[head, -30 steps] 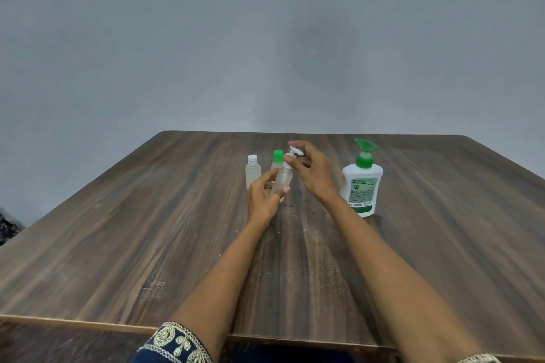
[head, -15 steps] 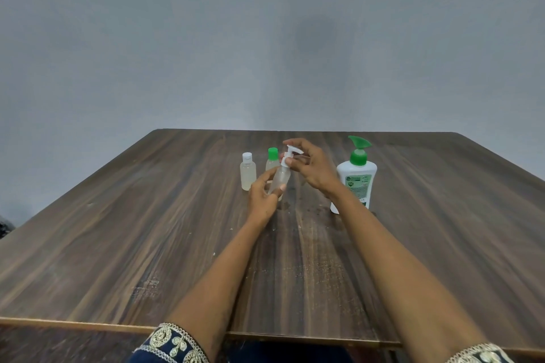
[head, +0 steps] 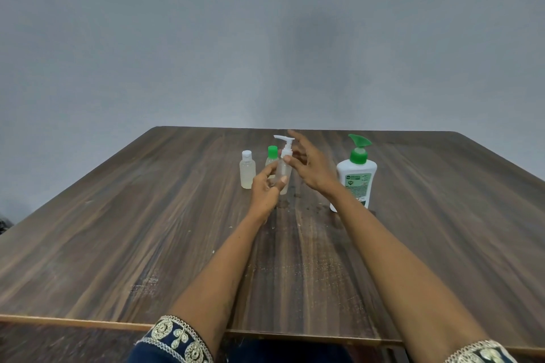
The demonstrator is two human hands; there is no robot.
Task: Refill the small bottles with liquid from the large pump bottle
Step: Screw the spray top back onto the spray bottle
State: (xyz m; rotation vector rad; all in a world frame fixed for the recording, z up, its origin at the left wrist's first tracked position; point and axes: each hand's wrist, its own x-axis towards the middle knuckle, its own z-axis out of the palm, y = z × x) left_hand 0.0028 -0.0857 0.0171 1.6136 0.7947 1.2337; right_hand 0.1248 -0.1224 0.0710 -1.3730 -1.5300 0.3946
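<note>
Near the far middle of the wooden table [head: 118,244], my left hand [head: 267,188] grips a small clear bottle with a white pump top [head: 284,163], holding it upright. My right hand [head: 309,166] hovers just to its right with fingers spread, off the pump. Behind stand a small clear bottle with a white cap [head: 247,169] and a small bottle with a green cap [head: 272,156], partly hidden by my left hand. The large white pump bottle with a green pump [head: 357,171] stands to the right, its lower left hidden by my right forearm.
A plain grey wall rises behind the table. Small wet spots [head: 306,206] mark the wood between the bottles. The table's near edge [head: 88,322] runs across the bottom of the view.
My right hand has let go of the white pump top and opened, moving slightly right. The small pump bottle now stands more upright in my left hand.
</note>
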